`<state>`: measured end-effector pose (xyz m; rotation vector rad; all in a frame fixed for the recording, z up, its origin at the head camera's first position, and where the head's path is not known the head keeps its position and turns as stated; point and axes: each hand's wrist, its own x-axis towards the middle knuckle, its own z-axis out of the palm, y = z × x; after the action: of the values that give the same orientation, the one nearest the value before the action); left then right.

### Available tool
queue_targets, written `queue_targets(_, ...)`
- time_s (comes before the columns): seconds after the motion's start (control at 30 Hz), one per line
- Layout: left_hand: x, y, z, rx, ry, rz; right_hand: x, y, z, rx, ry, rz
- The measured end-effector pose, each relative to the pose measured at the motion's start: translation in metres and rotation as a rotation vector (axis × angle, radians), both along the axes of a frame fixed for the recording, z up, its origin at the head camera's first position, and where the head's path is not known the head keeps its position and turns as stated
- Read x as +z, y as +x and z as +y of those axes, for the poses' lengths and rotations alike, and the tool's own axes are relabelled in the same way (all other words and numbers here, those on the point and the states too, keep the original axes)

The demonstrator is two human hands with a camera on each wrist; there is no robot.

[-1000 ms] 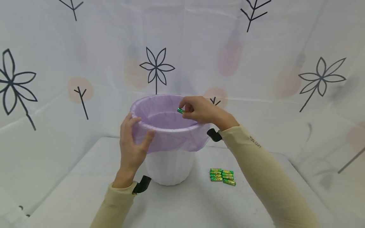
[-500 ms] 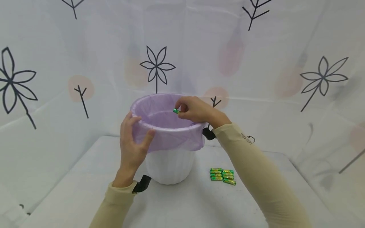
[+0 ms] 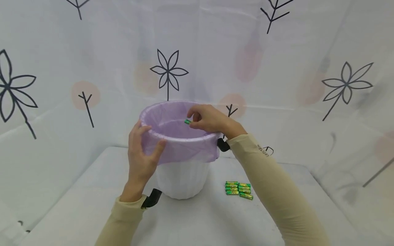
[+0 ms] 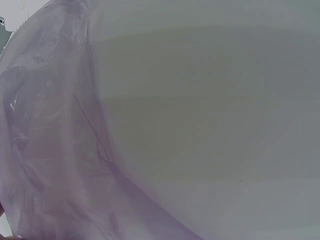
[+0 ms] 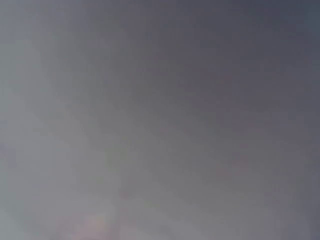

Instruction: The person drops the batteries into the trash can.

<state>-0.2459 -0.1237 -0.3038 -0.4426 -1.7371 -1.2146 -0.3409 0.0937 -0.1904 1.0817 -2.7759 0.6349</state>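
A white trash can [image 3: 182, 181] stands upright on the table, a purple trash bag [image 3: 187, 150] lining it and folded down over the rim. My left hand [image 3: 142, 160] holds it at the left side, thumb on the front of the bag and the other fingers round the side near the rim. Over the opening, my right hand [image 3: 209, 118] pinches a small green battery [image 3: 187, 121] between thumb and fingers; part of the battery is hidden by them. The left wrist view has the bag's loose edge [image 4: 55, 150] beside the can's pale wall [image 4: 215, 125]. The right wrist view is a grey blur.
Several green and yellow batteries [image 3: 238, 190] lie in two columns on the white table [image 3: 191, 222], right of the can. Behind the table hangs a white cloth [image 3: 123, 51] printed with flowers and twigs.
My right hand has moved a little left over the opening, still pinching the battery, which now shows less. My left hand keeps its hold on the can.
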Motion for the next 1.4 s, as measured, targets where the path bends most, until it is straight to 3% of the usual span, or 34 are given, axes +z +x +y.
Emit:
queue_targets(0.23, 0.023, 0.025, 0.011, -0.025, 0.004, -0.019, 0.001, 0.001, 0.0, -0.006, 0.01, 0.001)
queue_targets(0.67, 0.022, 0.027, 0.011, -0.013, 0.004, -0.009, 0.002, 0.003, 0.009, -0.032, -0.07, 0.035)
queue_targets(0.9, 0.021, 0.025, 0.012, -0.004, 0.014, 0.029, 0.01, 0.013, 0.037, -0.08, -0.15, 0.114)
queue_targets(1.1, 0.022, 0.026, 0.012, -0.002, 0.009, 0.031, 0.008, 0.022, 0.067, -0.072, -0.193, 0.175)
queue_targets(1.4, 0.02, 0.025, 0.012, -0.011, 0.025, 0.037, -0.008, 0.038, 0.103, -0.136, -0.146, 0.14)
